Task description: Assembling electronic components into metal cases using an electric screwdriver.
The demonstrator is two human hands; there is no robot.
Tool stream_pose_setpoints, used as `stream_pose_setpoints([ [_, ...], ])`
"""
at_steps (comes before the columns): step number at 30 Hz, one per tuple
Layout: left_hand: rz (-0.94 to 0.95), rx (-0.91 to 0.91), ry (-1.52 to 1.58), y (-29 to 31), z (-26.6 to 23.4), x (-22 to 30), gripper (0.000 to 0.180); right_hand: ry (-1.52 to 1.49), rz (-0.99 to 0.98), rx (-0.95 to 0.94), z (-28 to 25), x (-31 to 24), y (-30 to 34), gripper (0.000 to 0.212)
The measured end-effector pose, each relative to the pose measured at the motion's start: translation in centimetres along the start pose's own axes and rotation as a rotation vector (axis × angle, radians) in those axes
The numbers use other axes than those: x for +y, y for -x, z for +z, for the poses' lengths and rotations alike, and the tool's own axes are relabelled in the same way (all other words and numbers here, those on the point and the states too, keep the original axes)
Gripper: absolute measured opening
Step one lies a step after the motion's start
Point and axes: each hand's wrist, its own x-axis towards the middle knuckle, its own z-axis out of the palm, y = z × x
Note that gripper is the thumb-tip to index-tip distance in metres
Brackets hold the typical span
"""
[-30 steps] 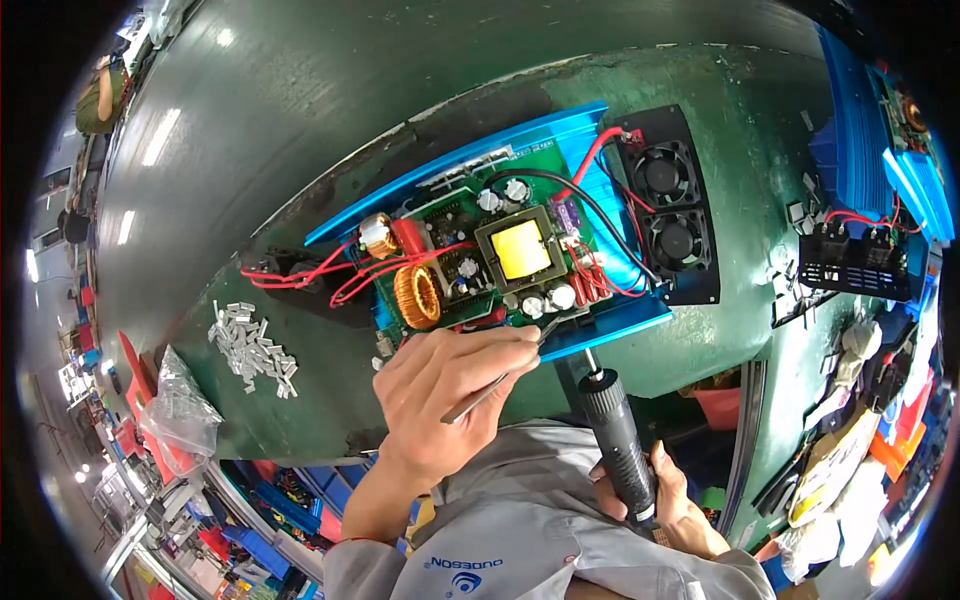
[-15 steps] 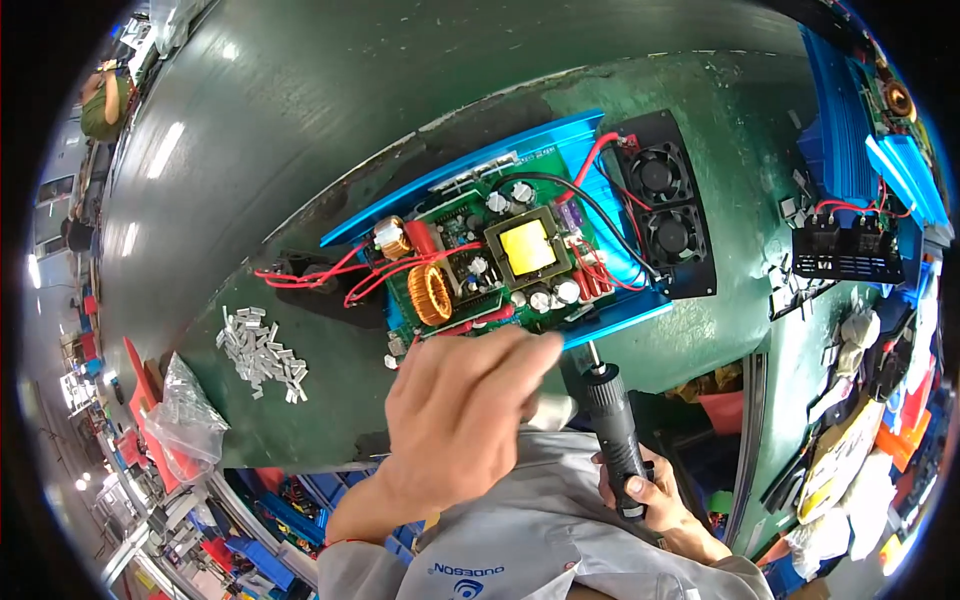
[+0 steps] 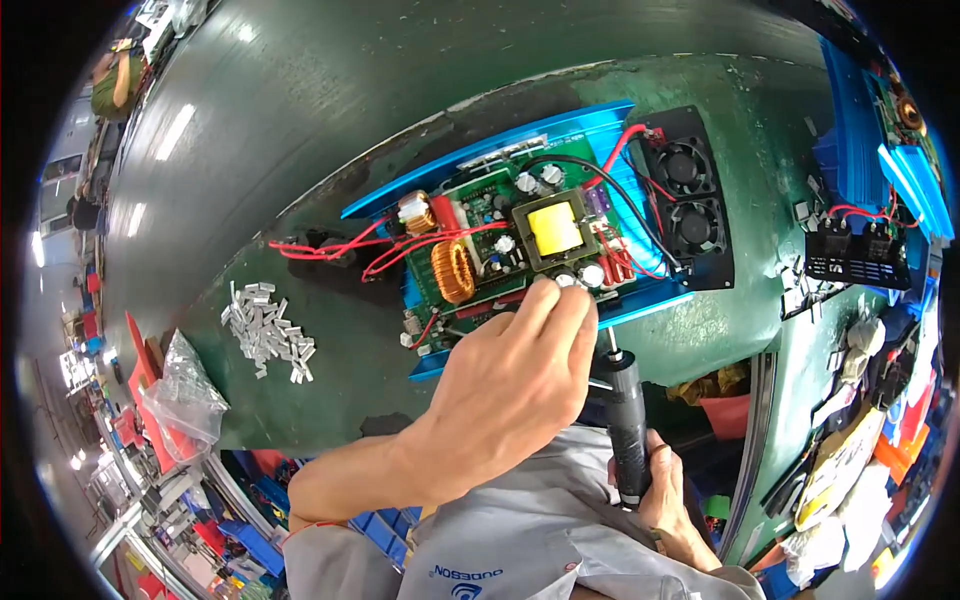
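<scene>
Here, my right fingers (image 3: 662, 470) are gripping a screwdriver (image 3: 628, 420); my left fingers (image 3: 543, 318) are bunching, on what I cannot tell. Near the table's (image 3: 335, 405) front edge, a circuit unit (image 3: 553, 232) is sitting, its stiff walls probably graspable, components fragile.

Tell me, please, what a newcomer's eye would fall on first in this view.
Probably the bright yellow-topped block near the middle, amid a green circuit board inside a blue metal housing, with two black fans just to the right. Next come the hands: the left hand over the housing's near edge, the right hand gripping a black cylindrical tool below it. A heap of small silver pieces lies on the green bench at left.
</scene>
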Motion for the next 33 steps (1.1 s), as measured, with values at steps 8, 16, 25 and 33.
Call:
stream_pose_setpoints([
  [8,0.015,0.055,0.099,-0.2,-0.2,-0.1,0.035,-0.717,0.276,-0.487,-2.3,2.7,-1.4,0.099],
  [16,-0.338,0.552,0.21,5.8,-1.4,-1.5,0.016,-0.213,-0.086,0.029,-1.6,6.5,-0.3,0.085],
  [25,-0.636,0.593,0.275,16.1,1.3,-5.8,0.041,-0.631,-0.2,0.285,-0.4,7.3,-1.7,0.071],
  [33,-0.954,0.599,-0.026,26.6,-1.5,-12.6,0.015,-0.44,-0.272,0.33,3.2,4.7,-1.3,0.07],
])
